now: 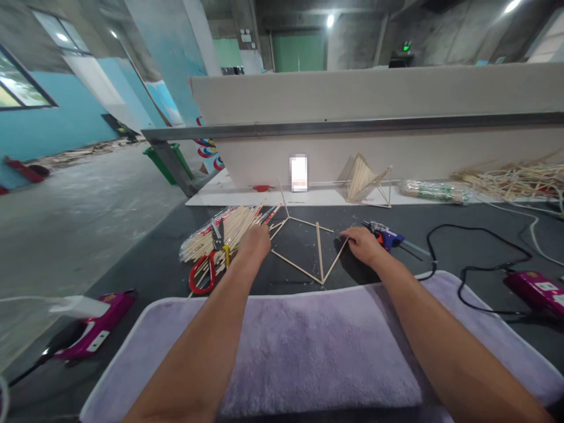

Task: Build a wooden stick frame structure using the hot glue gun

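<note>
Seemingly partly built: flat stick frame (319, 252) mid table (476, 252), few sticks joined. Left grip (255, 242) curled at loose sticks (220, 232), hold unclear; right grip (363, 244) open, pressing frame's right corner.

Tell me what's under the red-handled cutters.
A pile of thin wooden sticks, partly in clear wrap, lies beneath the cutters. The left hand rests on the pile's end, hiding the sticks there.

No legible txt found. Green lit sign (406, 46) on far wall was too small to read. White labels on right pink case (535, 289) and left pink case (94, 330): print unreadable. White card (299, 173) was blurred.
</note>
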A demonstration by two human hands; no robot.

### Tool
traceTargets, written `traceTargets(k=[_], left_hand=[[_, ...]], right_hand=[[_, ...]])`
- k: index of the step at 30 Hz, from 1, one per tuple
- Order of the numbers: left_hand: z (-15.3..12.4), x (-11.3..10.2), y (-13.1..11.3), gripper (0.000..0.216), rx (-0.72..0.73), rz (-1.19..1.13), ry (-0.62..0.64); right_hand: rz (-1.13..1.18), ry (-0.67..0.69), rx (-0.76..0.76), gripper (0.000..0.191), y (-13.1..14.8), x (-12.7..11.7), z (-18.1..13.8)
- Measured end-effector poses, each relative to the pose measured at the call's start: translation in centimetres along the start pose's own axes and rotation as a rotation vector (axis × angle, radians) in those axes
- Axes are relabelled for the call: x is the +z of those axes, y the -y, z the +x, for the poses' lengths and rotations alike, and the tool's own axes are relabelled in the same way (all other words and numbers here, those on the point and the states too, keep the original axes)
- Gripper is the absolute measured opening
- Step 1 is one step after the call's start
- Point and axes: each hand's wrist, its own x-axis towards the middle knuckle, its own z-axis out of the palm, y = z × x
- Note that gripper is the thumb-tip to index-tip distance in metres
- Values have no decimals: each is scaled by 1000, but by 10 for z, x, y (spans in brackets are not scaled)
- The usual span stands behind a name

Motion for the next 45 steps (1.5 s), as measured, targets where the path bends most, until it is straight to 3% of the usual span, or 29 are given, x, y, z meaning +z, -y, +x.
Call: traceTargets(k=[4, 11, 16, 20, 25, 33, 39, 45], left_hand=[[4, 3, -6, 26, -13, -37, 109], [15, 4, -13, 27, 9, -56, 105], [15, 4, -27, 26, 113, -70, 71], [15, 7, -32, 26, 157, -64, 42], [13, 10, -27, 24, 182, -108, 29], [17, 5, -7, 21, 306, -284, 47], [0, -3, 9, 24, 505, -326, 226], [-13, -10, 11, 20, 605, -390, 294]], right_hand=[[-5, 0, 64, 33, 1, -4, 1], [-76, 78, 255, 27, 15, -9, 0], [-29, 96, 263, 22, 17, -2, 2], [24, 51, 255, 30, 14, -1, 5], [-3, 77, 269, 13, 17, -5, 9], [-37, 59, 291, 14, 28, -9, 7], [-118, 104, 361, 18, 35, -16, 8], [-174, 186, 389, 21, 43, -25, 10]])
